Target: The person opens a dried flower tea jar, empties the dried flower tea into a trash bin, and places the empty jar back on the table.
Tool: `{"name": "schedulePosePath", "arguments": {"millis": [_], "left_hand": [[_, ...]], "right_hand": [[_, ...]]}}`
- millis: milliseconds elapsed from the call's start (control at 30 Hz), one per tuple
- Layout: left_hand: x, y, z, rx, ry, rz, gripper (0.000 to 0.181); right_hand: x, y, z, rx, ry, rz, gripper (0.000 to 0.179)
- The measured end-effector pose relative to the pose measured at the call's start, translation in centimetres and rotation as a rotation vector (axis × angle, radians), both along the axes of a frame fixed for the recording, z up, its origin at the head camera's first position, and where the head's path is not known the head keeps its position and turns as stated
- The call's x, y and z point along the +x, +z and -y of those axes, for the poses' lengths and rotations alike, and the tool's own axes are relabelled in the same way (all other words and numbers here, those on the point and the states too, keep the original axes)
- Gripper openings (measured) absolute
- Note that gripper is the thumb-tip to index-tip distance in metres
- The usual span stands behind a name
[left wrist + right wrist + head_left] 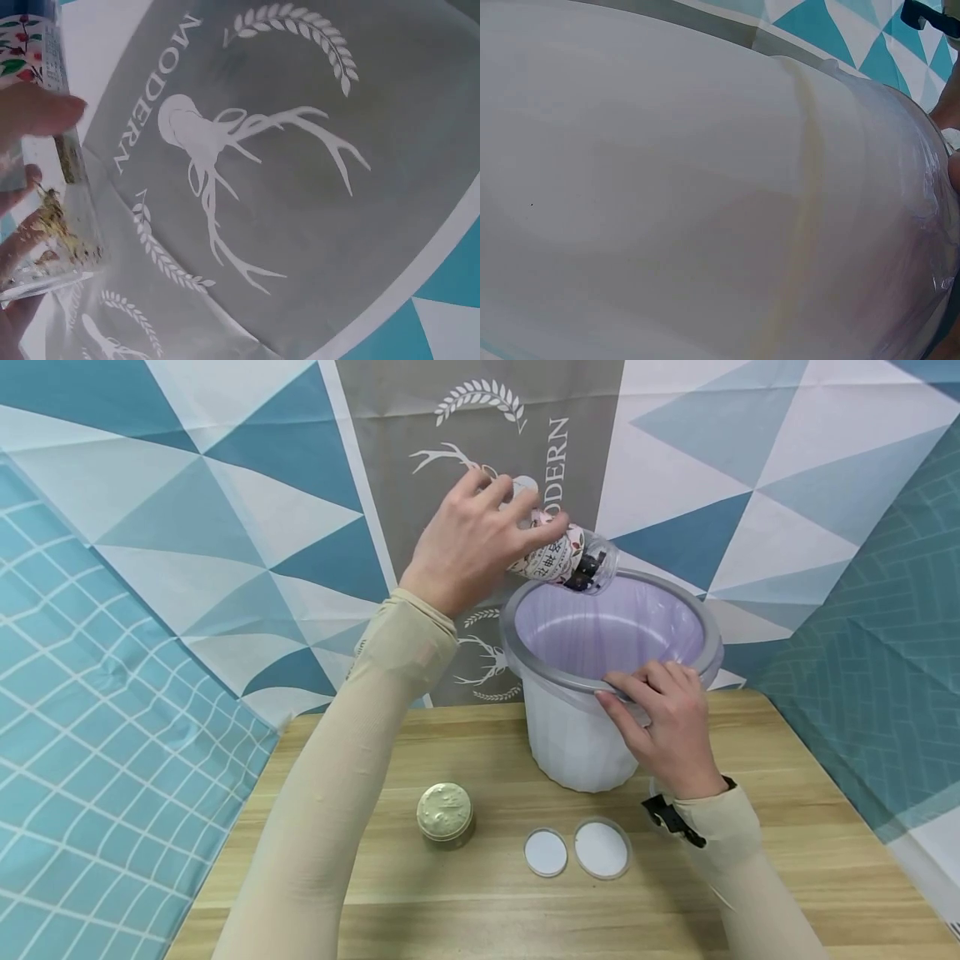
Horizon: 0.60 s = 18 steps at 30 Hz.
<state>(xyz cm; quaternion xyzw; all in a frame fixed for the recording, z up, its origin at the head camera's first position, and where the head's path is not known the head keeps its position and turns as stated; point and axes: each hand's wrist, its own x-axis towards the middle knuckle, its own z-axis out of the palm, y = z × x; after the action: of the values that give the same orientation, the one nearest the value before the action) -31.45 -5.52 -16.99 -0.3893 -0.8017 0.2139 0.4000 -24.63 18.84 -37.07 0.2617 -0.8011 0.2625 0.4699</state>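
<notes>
My left hand point(480, 539) grips a clear jar point(558, 556) with a floral label, tipped sideways over the bin. Dark pieces point(585, 572) sit at the jar's lower end, on the bin side. The left wrist view shows the jar point(71, 217) with yellowish bits at its other end, and the thumb point(41, 112) across it. Below stands a white waste bin point(581, 735) lined with a purple bag point(600, 618). My right hand point(667, 722) holds the bin's grey rim at the near right. The right wrist view is mostly filled by the bin's wall point(667, 165).
On the wooden table point(360, 893) stands a small gold-lidded round container point(445, 814), left of the bin. Two round white lids, a smaller one point(545, 852) and a larger one point(602, 849), lie in front of the bin. Patterned cloth point(300, 527) hangs behind and at both sides.
</notes>
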Motion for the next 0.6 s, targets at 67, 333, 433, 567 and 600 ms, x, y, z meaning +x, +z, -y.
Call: {"name": "schedulePosePath", "arguments": {"millis": [67, 333, 433, 567, 600], "left_hand": [[0.14, 0.06, -0.10, -0.001, 0.010, 0.025, 0.057], [0.31, 0.11, -0.22, -0.008, -0.002, 0.060, 0.069], [0.30, 0.15, -0.24, -0.014, -0.006, 0.048, 0.068], [0.28, 0.17, -0.30, -0.012, -0.009, 0.034, 0.063], [0.28, 0.17, -0.31, -0.011, -0.011, 0.030, 0.061]], "right_hand": [[-0.02, 0.01, 0.04, -0.003, 0.002, -0.004, 0.051], [-0.02, -0.05, 0.17, -0.009, 0.009, -0.018, 0.052], [0.00, -0.02, 0.14, -0.005, 0.006, -0.019, 0.051], [0.04, 0.03, 0.10, -0.006, 0.008, -0.017, 0.051], [0.06, 0.04, 0.09, -0.010, 0.010, -0.018, 0.051]]}}
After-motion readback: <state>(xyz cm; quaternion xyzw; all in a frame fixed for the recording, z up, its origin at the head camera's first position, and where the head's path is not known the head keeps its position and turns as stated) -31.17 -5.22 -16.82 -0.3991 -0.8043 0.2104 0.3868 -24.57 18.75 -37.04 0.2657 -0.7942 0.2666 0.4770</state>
